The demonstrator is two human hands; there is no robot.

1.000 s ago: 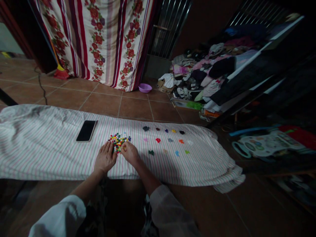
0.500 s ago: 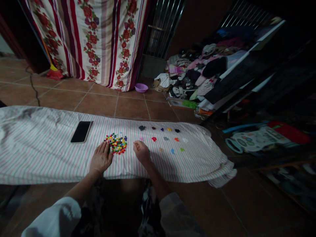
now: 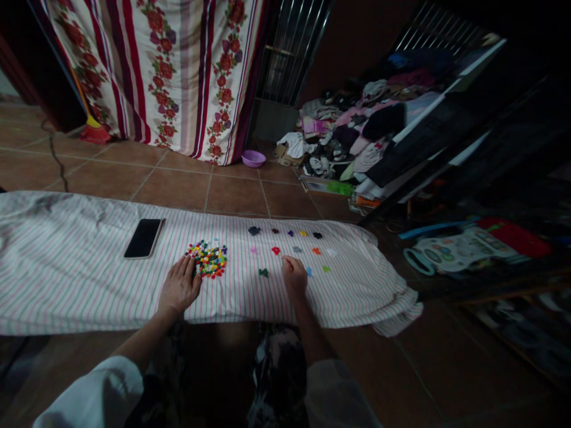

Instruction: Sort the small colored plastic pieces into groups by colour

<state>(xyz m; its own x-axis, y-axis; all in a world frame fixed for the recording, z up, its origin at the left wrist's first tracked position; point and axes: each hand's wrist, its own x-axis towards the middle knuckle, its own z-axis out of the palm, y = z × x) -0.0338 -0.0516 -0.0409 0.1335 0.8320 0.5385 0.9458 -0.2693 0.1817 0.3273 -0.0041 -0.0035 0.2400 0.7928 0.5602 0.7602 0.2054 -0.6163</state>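
Observation:
My left hand (image 3: pixel 179 282) lies flat on the striped cloth, fingers stretched out, its fingertips at the left edge of a mixed heap of small coloured pieces (image 3: pixel 211 260). To the right, my right hand (image 3: pixel 294 274) is closed over the lower row of sorted piles; what its fingers hold, if anything, is hidden. Beside it sit a dark green pile (image 3: pixel 263 272) on the left and a light blue pile (image 3: pixel 309 271) on the right. A red pile (image 3: pixel 276 251) and a grey pile (image 3: pixel 297 249) lie just beyond. Orange pieces (image 3: pixel 316 251) are farther right.
A black-screened phone (image 3: pixel 143 239) rests on the striped cloth (image 3: pixel 89 285) left of the heap. More small piles, such as the dark grey one (image 3: pixel 254 230), form the back row. Beyond stand a purple basin (image 3: pixel 254 158) and a heap of clothes (image 3: pixel 352 131).
My right hand has moved right, from beside the mixed heap to the lower row, uncovering the dark green pile and covering the tan one. My left hand stays at the heap.

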